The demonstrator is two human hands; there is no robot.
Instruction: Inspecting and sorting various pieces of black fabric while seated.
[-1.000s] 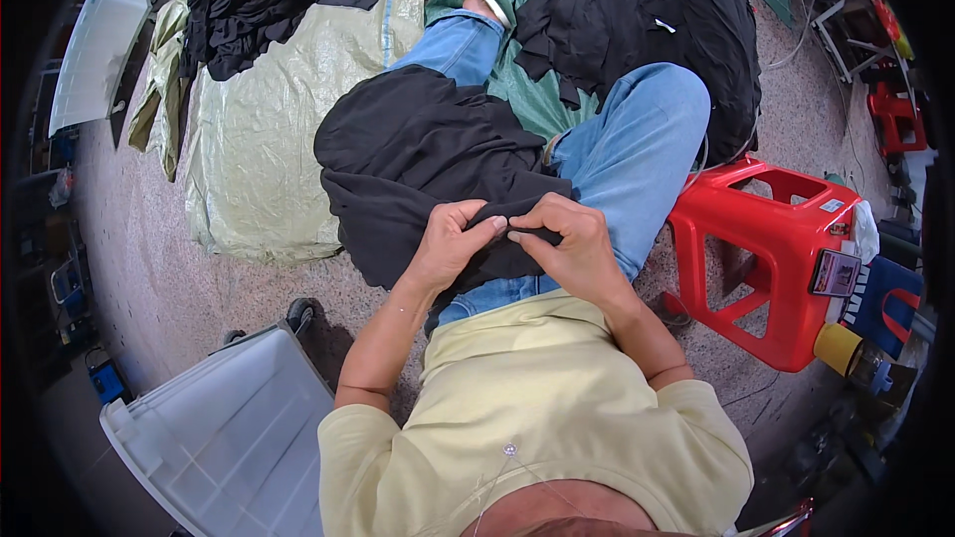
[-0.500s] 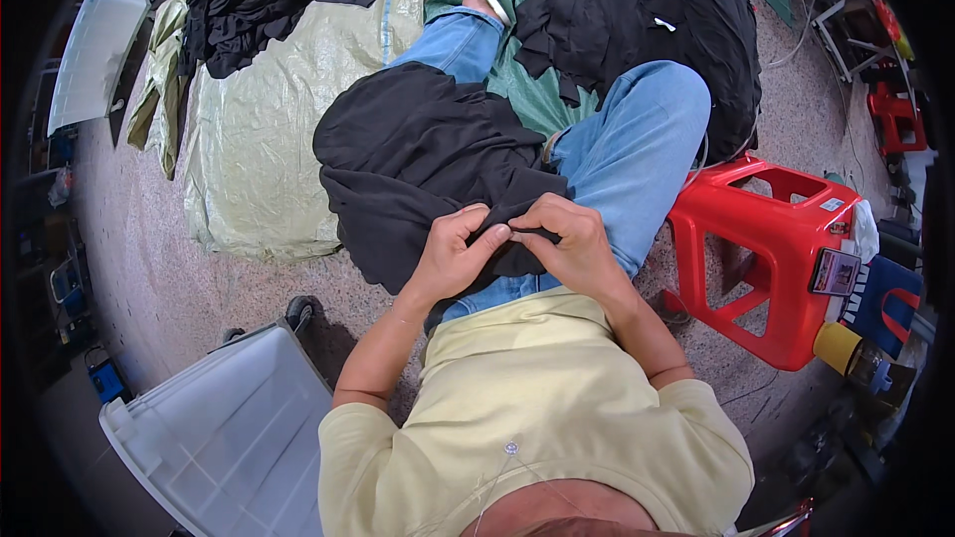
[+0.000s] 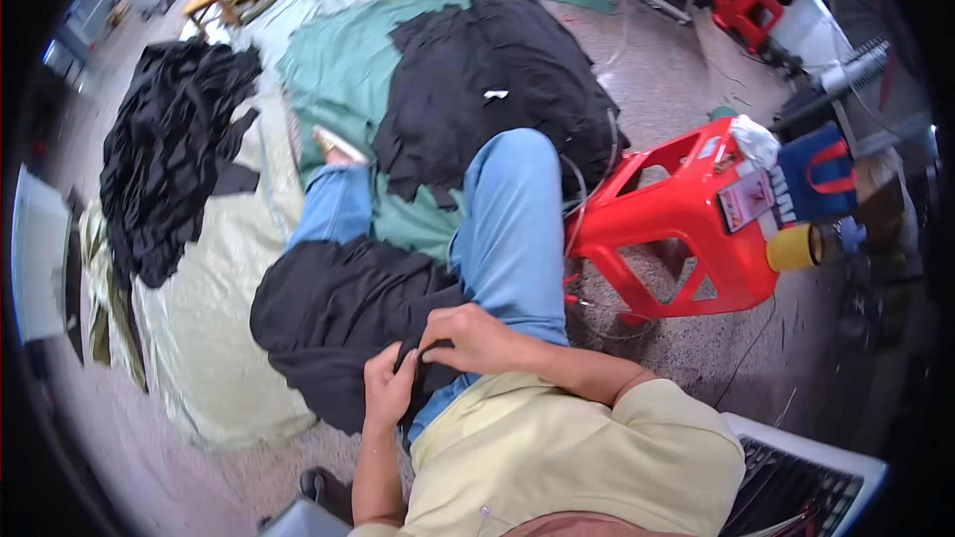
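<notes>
Black cloth (image 3: 338,313) on lap: both hands, left (image 3: 390,385) and right (image 3: 477,336), stay pinched on its near edge as before; view swings right, work unchanged.

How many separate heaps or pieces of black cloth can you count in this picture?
3. One black cloth on the lap, gripped by the left hand and right hand; a pile on the floor far left; a pile ahead on green sheeting. More may be hidden.
</notes>
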